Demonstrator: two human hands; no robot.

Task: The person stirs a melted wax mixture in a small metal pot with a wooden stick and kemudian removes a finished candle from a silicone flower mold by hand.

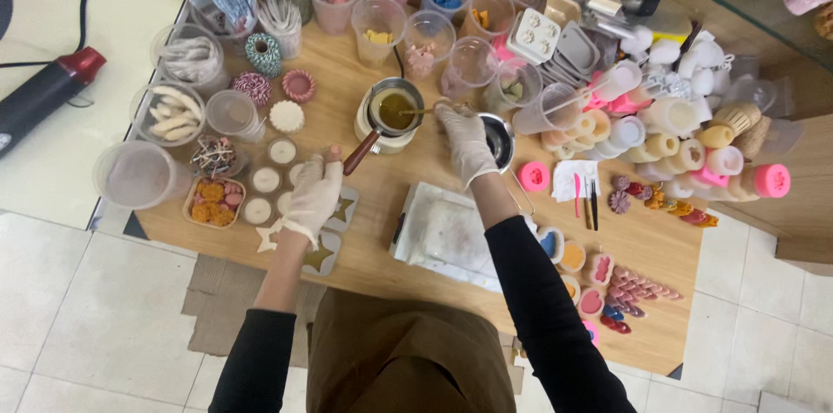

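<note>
The small metal pot (395, 108) sits on its pale warmer (382, 137) toward the far middle of the wooden table (659, 248), with amber liquid inside. Your left hand (314, 194), gloved in white, closes its fingers around the end of the pot's brown wooden handle (359, 154), which slants near and left from the pot. Your right hand (466, 142), also gloved, reaches across just right of the pot; its fingers are pinched together on a thin metal stirrer (421, 110) whose tip dips into the liquid, though the grip itself is small and I can't make out which fingers carry it. Right beside that hand stands a dark metal cup (501, 140). Near you, between your arms, lies a white cloth-covered tray (447, 233). Left of your left hand are round white candles (265, 180) and star-shaped moulds (323, 250). Clear plastic cups (378, 25) line the far edge, and pink and cream moulds (659, 140) crowd the right.
</note>
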